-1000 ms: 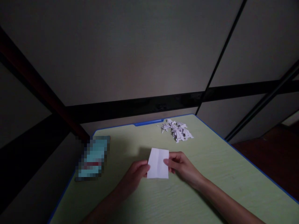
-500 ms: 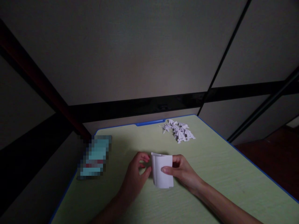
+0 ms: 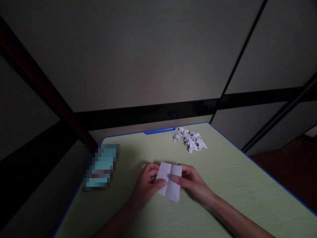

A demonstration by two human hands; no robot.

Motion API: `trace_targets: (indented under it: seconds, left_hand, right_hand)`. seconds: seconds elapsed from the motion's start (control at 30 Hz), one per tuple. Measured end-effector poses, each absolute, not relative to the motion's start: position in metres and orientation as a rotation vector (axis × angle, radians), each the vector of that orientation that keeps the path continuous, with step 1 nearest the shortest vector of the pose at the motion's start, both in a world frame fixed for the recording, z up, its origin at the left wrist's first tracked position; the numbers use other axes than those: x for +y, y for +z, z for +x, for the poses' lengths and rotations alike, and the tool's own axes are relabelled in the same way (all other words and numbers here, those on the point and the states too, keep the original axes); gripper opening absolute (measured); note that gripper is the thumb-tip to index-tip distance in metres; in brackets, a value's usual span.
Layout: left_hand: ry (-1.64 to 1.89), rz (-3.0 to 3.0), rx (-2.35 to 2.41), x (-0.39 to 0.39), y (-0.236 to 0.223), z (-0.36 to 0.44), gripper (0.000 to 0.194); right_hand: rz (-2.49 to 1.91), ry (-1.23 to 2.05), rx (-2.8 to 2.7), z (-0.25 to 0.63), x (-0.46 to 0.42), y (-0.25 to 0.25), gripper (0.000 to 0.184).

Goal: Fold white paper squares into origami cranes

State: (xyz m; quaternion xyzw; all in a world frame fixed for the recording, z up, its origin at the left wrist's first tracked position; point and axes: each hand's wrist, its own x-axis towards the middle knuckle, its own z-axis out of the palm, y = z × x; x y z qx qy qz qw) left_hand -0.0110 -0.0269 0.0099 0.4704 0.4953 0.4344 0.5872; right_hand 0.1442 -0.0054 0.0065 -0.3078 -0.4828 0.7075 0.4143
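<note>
A small white sheet of folded paper (image 3: 172,190) is held just above the table between my two hands, with a crease running down its middle. My left hand (image 3: 148,181) grips its left side, thumb on the front face and fingers behind. On the right side, my right hand (image 3: 192,180) pinches the paper in the same way, its thumb close to the crease. Most of the fingertips are hidden behind the sheet. Farther back lies a pile of white folded-paper figures (image 3: 192,140), apart from both hands.
The pale green table (image 3: 223,178) has a blue edge and a blue recessed strip (image 3: 159,131) at its far side. A blurred-out teal object (image 3: 102,167) lies at the left edge. Panelled cabinet doors (image 3: 148,59) rise right behind the table.
My left hand has come in and taken hold of the paper's left side. The paper has turned and now shows a flatter face with a middle crease. My right hand keeps its hold.
</note>
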Motion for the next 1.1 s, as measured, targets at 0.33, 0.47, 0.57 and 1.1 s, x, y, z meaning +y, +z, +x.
trace_targets:
  seconds: [0.33, 0.47, 0.57, 1.1]
  left_hand:
    - [1.057, 1.163, 1.187, -0.035, 0.018, -0.005, 0.025]
    - [0.986, 1.244, 1.126, -0.031, 0.024, -0.016, 0.017]
    - [0.969, 1.317, 1.061, -0.029, 0.028, -0.022, 0.022]
    - [1.196, 1.093, 1.322, -0.025, 0.028, -0.02, 0.015]
  right_hand:
    - [-1.006, 1.675, -1.341, 0.14, -0.007, 0.002, 0.025]
    - [-0.947, 1.805, -1.261, 0.15, -0.004, 0.006, 0.026]
    - [-0.932, 1.947, -1.338, 0.156, -0.003, 0.011, 0.03]
    - [-0.702, 1.41, -1.793, 0.156, -0.006, 0.016, 0.036]
